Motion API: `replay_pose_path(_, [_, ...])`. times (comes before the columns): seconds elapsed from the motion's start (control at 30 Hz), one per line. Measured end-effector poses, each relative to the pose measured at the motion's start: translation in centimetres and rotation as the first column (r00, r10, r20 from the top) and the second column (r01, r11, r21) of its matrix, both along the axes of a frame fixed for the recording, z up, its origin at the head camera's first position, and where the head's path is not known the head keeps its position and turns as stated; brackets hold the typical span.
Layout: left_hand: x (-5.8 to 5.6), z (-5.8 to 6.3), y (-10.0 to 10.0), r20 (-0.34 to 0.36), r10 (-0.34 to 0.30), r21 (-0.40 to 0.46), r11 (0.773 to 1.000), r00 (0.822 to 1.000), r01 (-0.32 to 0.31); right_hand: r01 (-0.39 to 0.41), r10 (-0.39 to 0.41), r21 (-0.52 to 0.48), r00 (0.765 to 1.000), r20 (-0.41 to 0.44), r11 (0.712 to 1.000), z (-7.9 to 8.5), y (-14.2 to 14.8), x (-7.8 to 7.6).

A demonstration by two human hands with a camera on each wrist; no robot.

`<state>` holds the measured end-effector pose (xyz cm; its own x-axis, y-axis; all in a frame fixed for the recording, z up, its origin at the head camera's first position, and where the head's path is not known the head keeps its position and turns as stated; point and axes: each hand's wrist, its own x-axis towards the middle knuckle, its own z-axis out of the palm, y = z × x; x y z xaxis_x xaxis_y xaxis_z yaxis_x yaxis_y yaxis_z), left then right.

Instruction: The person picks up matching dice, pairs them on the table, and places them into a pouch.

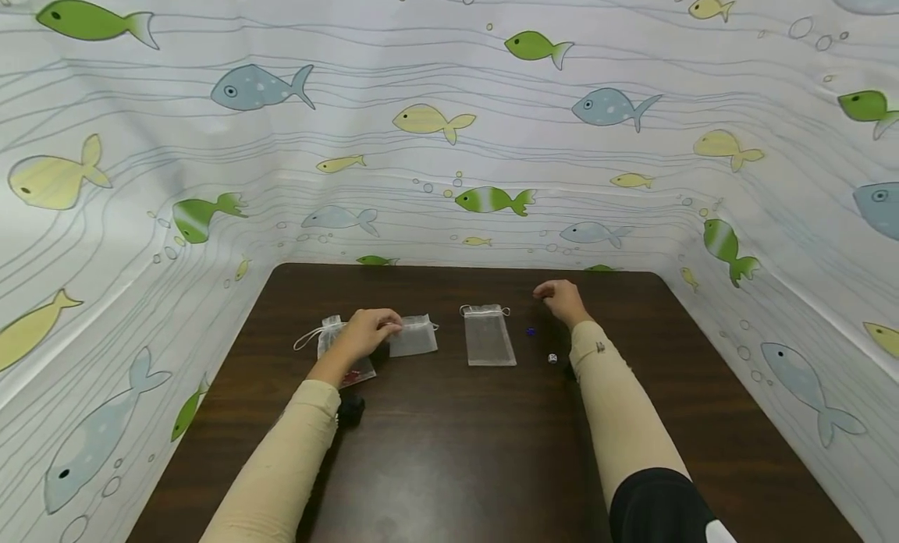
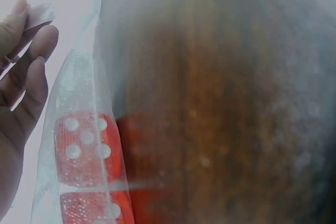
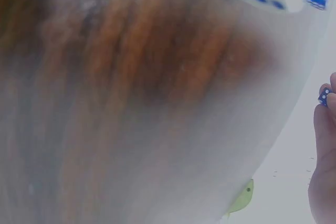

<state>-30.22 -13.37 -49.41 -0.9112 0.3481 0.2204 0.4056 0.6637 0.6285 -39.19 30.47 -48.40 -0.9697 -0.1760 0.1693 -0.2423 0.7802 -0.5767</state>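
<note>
With thumb and fingers my left hand (image 1: 365, 332) pinches the edge of a small sheer drawstring bag (image 1: 416, 342); a bit of mesh (image 2: 40, 15) shows between the fingertips in the left wrist view. Partly under the left arm lies another sheer bag (image 1: 328, 340) with red dice (image 2: 86, 148) inside. On the right, my right hand (image 1: 564, 299) holds a blue die (image 3: 325, 97) with white pips between its fingertips. Near it on the table lie a second blue die (image 1: 531, 331) and a white die (image 1: 552, 358) with blue pips.
A third sheer drawstring bag (image 1: 489, 340) lies flat between the hands. Everything rests on a dark wooden table (image 1: 449, 441). A white curtain (image 1: 449, 161) with printed fish surrounds the table's back and sides.
</note>
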Motion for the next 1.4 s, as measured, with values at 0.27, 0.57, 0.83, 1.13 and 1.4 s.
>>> replay_pose_path(0.27, [0.2,-0.3,-0.6,-0.012,-0.005,-0.005,1.000,1.000,0.005,-0.020,0.021,-0.031,0.999,0.046,0.999,0.7,-0.8,1.0])
replay_pose_path(0.57, [0.2,-0.3,-0.6,-0.006,-0.002,0.002,1.000,1.000,0.002,-0.051,0.055,-0.044,0.994,0.092,0.998,-0.5,-1.1,2.6])
replay_pose_path(0.83, [0.0,-0.5,-0.5,-0.027,-0.025,-0.003,1.000,0.999,0.025,-0.056,0.064,-0.057,0.987,0.146,0.997,-1.2,-1.3,4.0])
replay_pose_path(1.13, [0.3,-0.1,-0.3,-0.037,-0.049,0.005,0.999,0.998,0.050,-0.054,0.065,-0.067,0.981,0.183,0.996,-1.5,-1.1,5.3])
replay_pose_path(1.4, [0.2,0.0,0.1,-0.036,-0.059,0.004,0.998,0.998,0.060,-0.027,0.039,-0.071,0.983,0.180,0.997,-1.3,-0.7,5.6])
